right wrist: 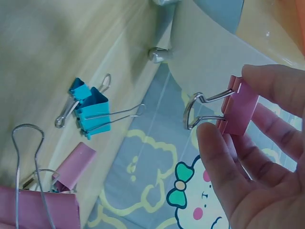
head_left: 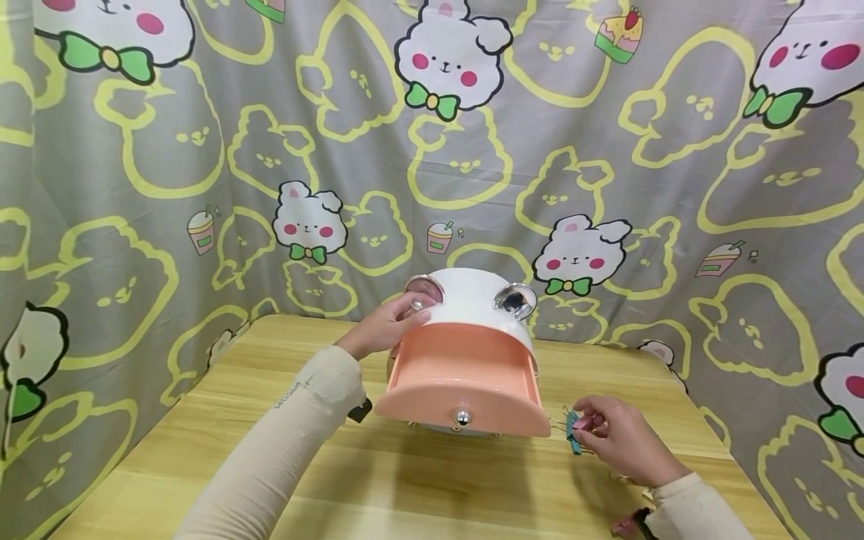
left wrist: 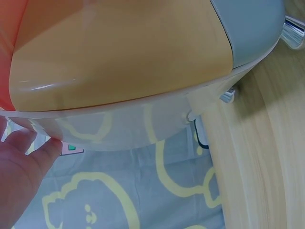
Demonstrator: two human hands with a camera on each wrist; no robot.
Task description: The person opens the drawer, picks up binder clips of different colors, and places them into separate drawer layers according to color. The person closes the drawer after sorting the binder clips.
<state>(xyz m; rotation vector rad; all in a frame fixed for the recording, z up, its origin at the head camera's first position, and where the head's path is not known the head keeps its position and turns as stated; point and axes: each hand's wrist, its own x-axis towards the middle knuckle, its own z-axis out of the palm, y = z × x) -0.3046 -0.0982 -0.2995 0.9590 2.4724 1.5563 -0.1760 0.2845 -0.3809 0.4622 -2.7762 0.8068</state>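
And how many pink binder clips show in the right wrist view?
3: one clip in the right hand, second clip on the table, larger clip cut off at lower left; others may be hidden.

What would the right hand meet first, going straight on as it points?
Probably the open peach plastic drawer, though depth is unclear; the teal metal binder clips appear lower, on the wooden table.

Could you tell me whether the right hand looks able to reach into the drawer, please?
Probably yes: the right hand, pinching a pink binder clip, is near the drawer, which is pulled out and open above, with nothing visibly blocking the way.
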